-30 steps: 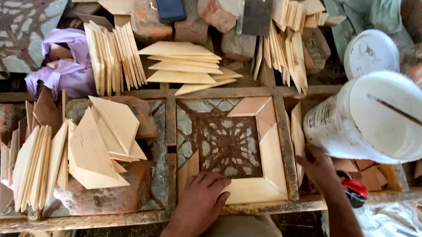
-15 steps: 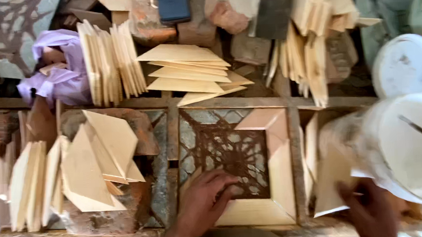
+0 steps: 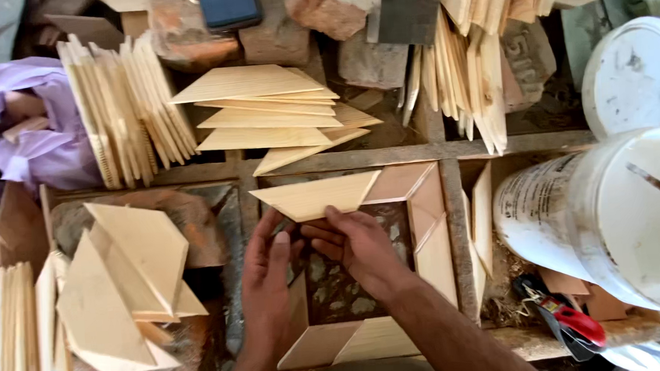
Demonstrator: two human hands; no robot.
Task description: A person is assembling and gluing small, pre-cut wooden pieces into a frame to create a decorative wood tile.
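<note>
**Both hands on a wooden wedge at the top of the frame**

Standing over the table, I see the left hand (image 3: pixel 271 286) and the right hand (image 3: pixel 356 248) meet on one flat, pale trapezoid piece (image 3: pixel 317 195). It lies at the upper left edge of the square frame (image 3: pixel 430 225), tilted a little, its long point reaching left past the frame's corner. The left grip pinches the piece from below with thumb and fingertips. The right grip is closed on its lower edge too, fingers curled under, though how firmly is hard to tell from this angle. Inside the frame a dark patterned panel (image 3: pixel 335 287) shows between the wrists.

The right side and the bottom of the frame already carry similar wedges lying flush. The top left does not look filled, so I judge the step in hand to be seating this piece along the top. It appears to call for turning the piece square with the edge and pressing it down flat against its neighbour.

Around them:
- a fanned stack of wedges (image 3: pixel 266 113) lies just beyond the frame
- more cut pieces (image 3: pixel 124 286) are heaped to the left
- upright slats (image 3: pixel 126 106) stand beside a purple cloth (image 3: pixel 34 133)
- a white plastic bucket (image 3: pixel 602 216) lies tipped on the right, with a red-handled tool (image 3: pixel 570 320) below it
</note>
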